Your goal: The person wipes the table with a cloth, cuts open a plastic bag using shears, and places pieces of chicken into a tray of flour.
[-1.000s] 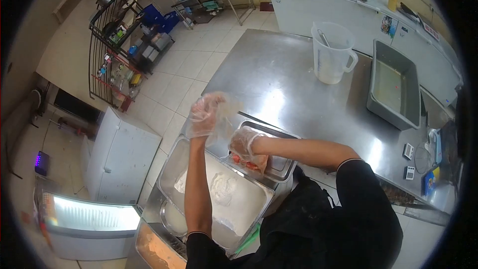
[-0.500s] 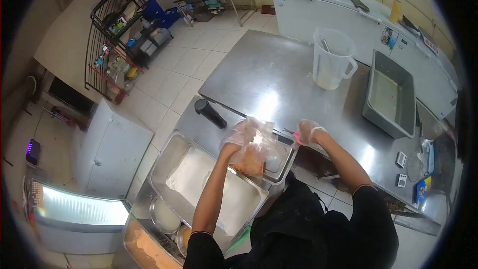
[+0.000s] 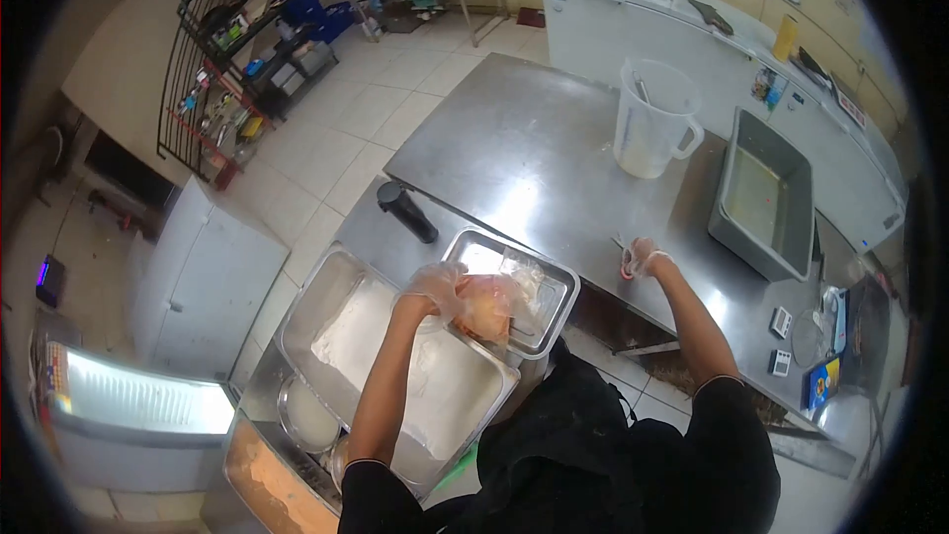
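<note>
My left hand (image 3: 432,289), in a clear plastic glove, grips a clear plastic bag (image 3: 484,309) with orange-red, wet-looking food inside. The bag overlaps the edge between a small metal tray (image 3: 565,289) and a deep steel pan (image 3: 314,287) of white flour-like powder. Crumpled clear plastic lies over the tray beside the bag. Out to the right, over the steel table, my gloved right hand (image 3: 648,255) is closed on scissors (image 3: 626,265) with red handles, blades pointing away from me.
A black cylinder (image 3: 407,213) stands behind the pan. On the steel table (image 3: 514,129) are a clear measuring jug (image 3: 652,124), a grey tub (image 3: 725,213) and two small timers (image 3: 781,321). White chest freezers (image 3: 603,35) line the back. A round bowl (image 3: 308,417) sits left of the pan.
My right hand has moved right with the scissors, away from the bag. My left hand has lowered the bag, and more of the orange-red food and the small tray now shows.
</note>
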`<action>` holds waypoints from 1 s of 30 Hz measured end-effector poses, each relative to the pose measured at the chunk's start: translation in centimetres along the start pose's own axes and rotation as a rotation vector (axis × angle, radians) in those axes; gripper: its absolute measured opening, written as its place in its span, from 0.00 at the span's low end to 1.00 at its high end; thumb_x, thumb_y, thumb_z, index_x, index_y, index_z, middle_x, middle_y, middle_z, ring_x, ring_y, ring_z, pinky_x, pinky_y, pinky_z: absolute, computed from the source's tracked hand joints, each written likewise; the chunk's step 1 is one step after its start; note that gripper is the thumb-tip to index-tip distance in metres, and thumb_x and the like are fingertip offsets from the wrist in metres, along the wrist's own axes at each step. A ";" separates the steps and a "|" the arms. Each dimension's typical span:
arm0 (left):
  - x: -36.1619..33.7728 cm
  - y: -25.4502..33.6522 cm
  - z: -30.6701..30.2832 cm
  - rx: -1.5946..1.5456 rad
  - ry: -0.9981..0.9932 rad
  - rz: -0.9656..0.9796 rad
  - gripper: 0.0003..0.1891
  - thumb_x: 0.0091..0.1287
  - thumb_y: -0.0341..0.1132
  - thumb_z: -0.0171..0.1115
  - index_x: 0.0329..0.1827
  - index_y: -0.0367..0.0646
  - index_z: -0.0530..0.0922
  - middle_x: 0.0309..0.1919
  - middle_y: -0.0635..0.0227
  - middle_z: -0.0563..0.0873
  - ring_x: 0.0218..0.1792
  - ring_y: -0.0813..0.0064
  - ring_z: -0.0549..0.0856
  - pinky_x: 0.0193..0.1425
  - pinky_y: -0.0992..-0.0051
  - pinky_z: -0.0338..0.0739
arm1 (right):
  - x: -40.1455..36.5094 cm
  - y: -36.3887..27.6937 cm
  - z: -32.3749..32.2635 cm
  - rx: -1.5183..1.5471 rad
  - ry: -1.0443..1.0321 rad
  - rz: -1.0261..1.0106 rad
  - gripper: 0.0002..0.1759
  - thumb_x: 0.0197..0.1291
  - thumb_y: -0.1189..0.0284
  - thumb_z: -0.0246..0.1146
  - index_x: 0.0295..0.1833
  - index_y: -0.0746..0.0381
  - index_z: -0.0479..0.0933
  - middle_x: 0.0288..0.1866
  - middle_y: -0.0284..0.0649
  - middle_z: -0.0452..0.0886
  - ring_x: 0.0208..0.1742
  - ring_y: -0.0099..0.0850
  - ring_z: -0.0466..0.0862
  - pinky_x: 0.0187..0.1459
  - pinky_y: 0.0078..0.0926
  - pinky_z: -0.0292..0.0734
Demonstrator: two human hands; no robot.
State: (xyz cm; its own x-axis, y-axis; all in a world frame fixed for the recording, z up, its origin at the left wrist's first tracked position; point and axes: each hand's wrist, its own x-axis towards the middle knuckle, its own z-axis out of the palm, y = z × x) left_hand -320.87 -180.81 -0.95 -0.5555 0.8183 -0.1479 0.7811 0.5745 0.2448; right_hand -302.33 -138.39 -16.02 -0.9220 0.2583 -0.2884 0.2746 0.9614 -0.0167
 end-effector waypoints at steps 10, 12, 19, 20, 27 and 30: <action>-1.7 -1.1 1.9 -0.204 -0.273 -0.103 0.30 0.49 0.45 0.70 0.59 0.54 0.79 0.45 0.54 0.87 0.46 0.56 0.86 0.52 0.65 0.79 | -7.2 -26.0 -14.7 0.993 -0.002 -0.569 0.22 0.54 0.58 0.68 0.47 0.64 0.79 0.39 0.47 0.85 0.39 0.38 0.85 0.44 0.33 0.79; -1.0 -2.2 3.2 -0.199 -0.277 -0.076 0.30 0.47 0.45 0.70 0.57 0.49 0.80 0.44 0.52 0.87 0.44 0.54 0.86 0.50 0.63 0.80 | -7.9 -29.2 -14.6 0.883 0.167 -0.769 0.22 0.54 0.59 0.67 0.48 0.62 0.78 0.39 0.46 0.85 0.40 0.38 0.85 0.45 0.32 0.79; -2.0 -2.1 4.4 -0.021 -0.017 -0.205 0.16 0.59 0.42 0.59 0.47 0.46 0.82 0.42 0.52 0.87 0.44 0.54 0.86 0.49 0.60 0.80 | -5.7 -31.7 -11.1 0.670 0.229 -0.433 0.21 0.49 0.63 0.67 0.50 0.55 0.80 0.43 0.45 0.84 0.45 0.41 0.84 0.49 0.34 0.78; -2.1 -2.1 4.2 -0.065 0.017 -0.226 0.13 0.62 0.41 0.57 0.45 0.46 0.82 0.40 0.52 0.86 0.43 0.53 0.86 0.48 0.59 0.80 | -4.9 -31.4 -10.9 0.585 0.298 -0.499 0.21 0.48 0.62 0.68 0.50 0.54 0.81 0.44 0.45 0.84 0.46 0.42 0.84 0.50 0.35 0.78; -1.0 -3.6 7.6 -0.068 0.142 -0.014 0.18 0.65 0.51 0.58 0.40 0.43 0.82 0.35 0.56 0.87 0.38 0.56 0.86 0.43 0.61 0.80 | 2.7 -26.3 -6.3 0.256 0.352 -0.444 0.15 0.53 0.73 0.61 0.47 0.66 0.76 0.38 0.52 0.82 0.43 0.48 0.83 0.45 0.40 0.80; -1.1 -0.6 7.0 -0.123 0.056 -0.027 0.18 0.69 0.47 0.50 0.41 0.41 0.81 0.36 0.50 0.85 0.40 0.51 0.85 0.47 0.57 0.78 | -1.1 -25.7 -7.6 0.368 0.475 -0.418 0.15 0.53 0.74 0.61 0.47 0.66 0.76 0.38 0.50 0.82 0.42 0.48 0.83 0.44 0.40 0.80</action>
State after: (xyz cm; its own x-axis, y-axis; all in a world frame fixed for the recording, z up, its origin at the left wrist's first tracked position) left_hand -318.77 -181.92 -7.65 -0.5934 0.7983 -0.1030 0.7270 0.5864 0.3573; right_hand -310.47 -162.65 -7.98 -0.9659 -0.0299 0.2573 -0.1293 0.9163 -0.3789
